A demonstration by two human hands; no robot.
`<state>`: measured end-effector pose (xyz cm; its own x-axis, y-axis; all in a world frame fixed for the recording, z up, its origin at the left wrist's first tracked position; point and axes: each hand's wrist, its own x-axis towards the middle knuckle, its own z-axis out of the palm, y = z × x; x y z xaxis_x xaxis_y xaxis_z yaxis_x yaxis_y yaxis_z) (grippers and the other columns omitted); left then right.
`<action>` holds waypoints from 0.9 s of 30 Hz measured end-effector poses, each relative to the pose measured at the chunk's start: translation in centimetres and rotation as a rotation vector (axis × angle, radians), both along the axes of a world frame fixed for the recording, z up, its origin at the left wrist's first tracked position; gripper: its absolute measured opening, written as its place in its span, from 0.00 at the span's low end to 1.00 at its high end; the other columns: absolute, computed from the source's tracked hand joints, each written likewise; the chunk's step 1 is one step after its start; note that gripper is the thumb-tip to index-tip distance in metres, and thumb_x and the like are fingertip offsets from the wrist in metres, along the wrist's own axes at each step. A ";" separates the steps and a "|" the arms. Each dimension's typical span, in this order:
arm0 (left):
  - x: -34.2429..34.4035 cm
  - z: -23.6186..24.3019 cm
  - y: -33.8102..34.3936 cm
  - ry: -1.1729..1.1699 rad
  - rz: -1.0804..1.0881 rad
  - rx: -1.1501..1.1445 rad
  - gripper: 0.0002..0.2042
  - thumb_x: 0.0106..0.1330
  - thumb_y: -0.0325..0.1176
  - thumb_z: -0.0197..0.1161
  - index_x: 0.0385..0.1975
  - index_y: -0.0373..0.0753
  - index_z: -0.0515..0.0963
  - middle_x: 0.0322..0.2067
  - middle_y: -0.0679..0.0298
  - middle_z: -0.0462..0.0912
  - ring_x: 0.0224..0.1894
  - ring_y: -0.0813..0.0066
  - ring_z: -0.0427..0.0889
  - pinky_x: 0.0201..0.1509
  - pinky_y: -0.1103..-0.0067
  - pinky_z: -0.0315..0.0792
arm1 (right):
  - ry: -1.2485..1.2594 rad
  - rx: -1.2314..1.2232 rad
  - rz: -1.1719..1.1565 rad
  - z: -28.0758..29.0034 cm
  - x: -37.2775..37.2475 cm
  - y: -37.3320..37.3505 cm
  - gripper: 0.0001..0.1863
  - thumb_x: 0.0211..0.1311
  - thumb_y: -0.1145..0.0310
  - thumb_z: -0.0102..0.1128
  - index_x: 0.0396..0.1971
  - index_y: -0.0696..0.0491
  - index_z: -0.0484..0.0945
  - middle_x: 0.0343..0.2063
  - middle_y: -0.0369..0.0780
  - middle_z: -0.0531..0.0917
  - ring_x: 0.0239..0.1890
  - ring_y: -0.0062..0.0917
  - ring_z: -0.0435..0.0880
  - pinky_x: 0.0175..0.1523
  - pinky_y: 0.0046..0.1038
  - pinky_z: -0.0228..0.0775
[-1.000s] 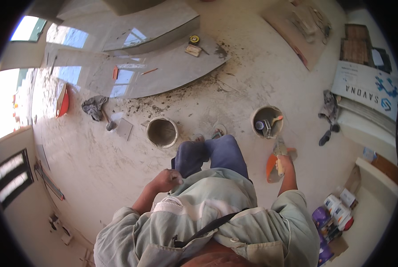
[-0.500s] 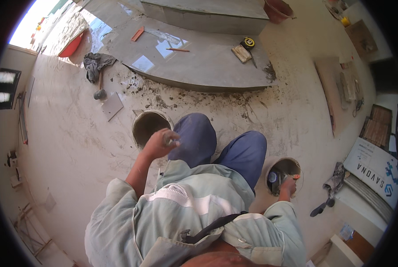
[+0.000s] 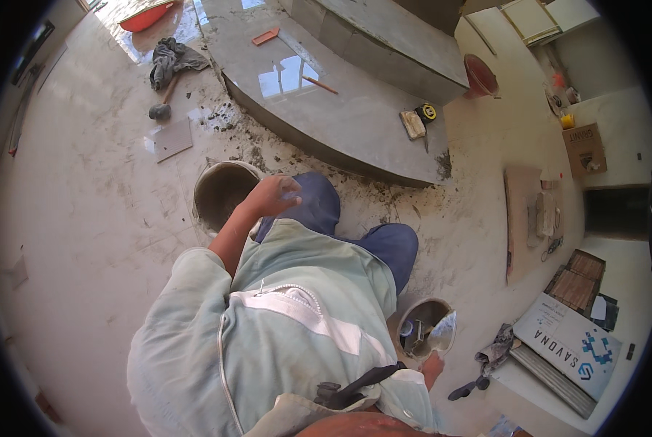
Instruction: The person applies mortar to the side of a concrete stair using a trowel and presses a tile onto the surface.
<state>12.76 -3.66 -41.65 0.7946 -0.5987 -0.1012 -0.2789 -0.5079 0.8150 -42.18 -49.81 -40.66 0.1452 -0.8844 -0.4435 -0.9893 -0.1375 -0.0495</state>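
Note:
My left hand [image 3: 275, 195] hangs over my raised knee, its fingers loosely bent and apart, with nothing visible in it. Beside it, to the left, stands a bucket [image 3: 204, 211] with a grey, dirty inside. Low on the right, my right hand [image 3: 432, 366] is closed on a trowel, the handle mostly covered by the fingers. The trowel's shiny blade [image 3: 442, 333] points up over the mouth of a second bucket [image 3: 401, 333]. Several tools [image 3: 415, 336] lie inside that bucket; I cannot make out their kinds.
Ahead is a tiled step [image 3: 370, 138] bearing a tape measure [image 3: 427, 113], a pencil [image 3: 319, 85] and a wooden block [image 3: 413, 125]. Mortar crumbs [image 3: 297, 158] line its foot. Left lie a mallet [image 3: 160, 112], a cloth [image 3: 171, 62] and a tile piece [image 3: 173, 140]; right, a tile box [image 3: 566, 339].
My right hand has drawn back from inside the right bucket, and the trowel blade now shows above its rim. The view has turned, and my left hand stays near my knee.

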 end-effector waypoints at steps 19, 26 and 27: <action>18.3 -9.9 -9.2 -0.460 0.690 -0.170 0.14 0.55 0.36 0.77 0.40 0.43 0.86 0.52 0.54 0.82 0.56 0.52 0.80 0.63 0.61 0.72 | 0.108 -0.602 1.130 23.0 52.0 -5.8 0.18 0.71 0.59 0.54 0.47 0.59 0.77 0.43 0.55 0.84 0.47 0.52 0.83 0.53 0.51 0.74; 29.6 -12.3 -7.9 -0.328 0.760 0.244 0.33 0.67 0.52 0.65 0.69 0.45 0.68 0.73 0.55 0.61 0.79 0.55 0.51 0.82 0.62 0.46 | 0.230 -0.694 1.461 24.0 70.5 4.5 0.17 0.71 0.57 0.56 0.45 0.57 0.73 0.40 0.53 0.84 0.42 0.52 0.85 0.45 0.50 0.78; 30.6 -12.8 -7.9 -0.268 0.760 0.284 0.36 0.69 0.55 0.62 0.73 0.46 0.64 0.75 0.56 0.58 0.81 0.57 0.46 0.84 0.62 0.40 | 0.244 -0.702 1.454 24.1 72.6 5.9 0.18 0.71 0.56 0.56 0.45 0.57 0.74 0.39 0.52 0.84 0.42 0.52 0.84 0.45 0.50 0.77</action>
